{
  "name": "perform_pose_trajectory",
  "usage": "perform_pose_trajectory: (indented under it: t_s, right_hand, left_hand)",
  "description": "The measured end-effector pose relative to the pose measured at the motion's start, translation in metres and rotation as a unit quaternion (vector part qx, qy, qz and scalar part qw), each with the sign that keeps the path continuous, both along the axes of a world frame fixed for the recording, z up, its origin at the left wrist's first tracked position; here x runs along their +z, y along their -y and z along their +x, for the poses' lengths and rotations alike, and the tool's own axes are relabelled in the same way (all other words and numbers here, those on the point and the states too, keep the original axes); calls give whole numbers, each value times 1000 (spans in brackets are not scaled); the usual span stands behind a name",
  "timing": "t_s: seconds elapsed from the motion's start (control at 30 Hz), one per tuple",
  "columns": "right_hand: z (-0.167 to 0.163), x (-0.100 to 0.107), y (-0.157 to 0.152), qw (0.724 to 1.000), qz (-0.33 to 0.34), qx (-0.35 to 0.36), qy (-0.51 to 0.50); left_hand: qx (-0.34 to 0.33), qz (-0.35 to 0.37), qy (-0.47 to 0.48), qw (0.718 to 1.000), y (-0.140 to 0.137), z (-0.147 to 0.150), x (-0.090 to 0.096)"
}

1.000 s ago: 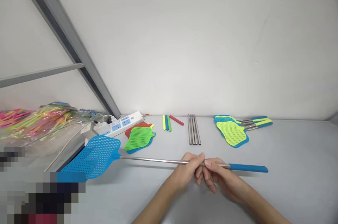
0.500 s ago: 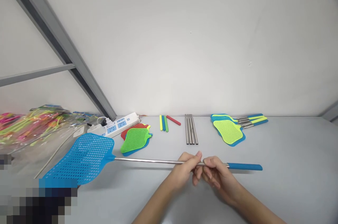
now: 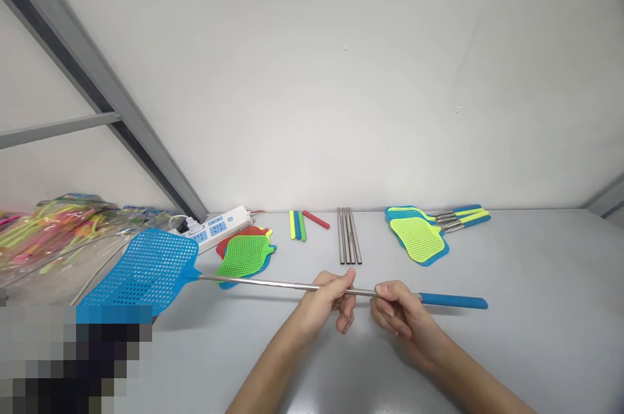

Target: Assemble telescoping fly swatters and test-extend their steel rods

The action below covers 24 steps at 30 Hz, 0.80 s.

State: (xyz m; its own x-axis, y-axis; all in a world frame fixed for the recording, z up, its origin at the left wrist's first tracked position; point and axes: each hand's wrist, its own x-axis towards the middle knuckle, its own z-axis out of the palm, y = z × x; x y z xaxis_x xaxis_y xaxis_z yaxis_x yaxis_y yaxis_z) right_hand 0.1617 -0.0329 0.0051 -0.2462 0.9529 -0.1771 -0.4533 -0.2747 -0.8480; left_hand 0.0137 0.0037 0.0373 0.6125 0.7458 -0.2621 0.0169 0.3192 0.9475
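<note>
A fly swatter point(image 3: 273, 282) with a blue mesh head point(image 3: 151, 264), a thin metal telescopic rod and a blue grip point(image 3: 453, 300) lies crosswise in front of me, held above the table. My left hand point(image 3: 325, 307) is closed round the middle of the rod, thumb on top. Just left of the blue grip, my right hand point(image 3: 400, 313) pinches the rod's thicker end. A short stretch of bare metal shows between the two hands. Pixelation covers the lower edge of the swatter's head.
Behind the hands lie loose swatter heads point(image 3: 246, 255), several coloured grips point(image 3: 298, 225) and metal rods point(image 3: 348, 235). Whole swatters point(image 3: 420, 240) are stacked at the right. A power strip point(image 3: 224, 225) and bagged colourful items point(image 3: 63, 229) occupy the left. A wall stands behind the grey table point(image 3: 531, 297).
My hands have drawn apart, the left one sliding leftward with the swatter's head. The rod looks longer, with a joint showing left of my left hand. The view has shifted slightly.
</note>
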Motion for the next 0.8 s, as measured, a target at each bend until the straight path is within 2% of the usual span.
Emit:
perform_pose_trajectory:
  t_s: [0.3,0.53,0.8]
  right_hand:
    - [3,4,-3,1000,-7,-15,-14]
    - [2,7,-4,1000,-6,-11,-6]
    - [9,-2,-6,999,-29,-6,-32]
  left_hand:
    - [17,17,-10,1000,-4,-5,7]
    - [4,14,-17,1000,-4,-8,11]
    - [20,-9,4,1000,-3,1,-7]
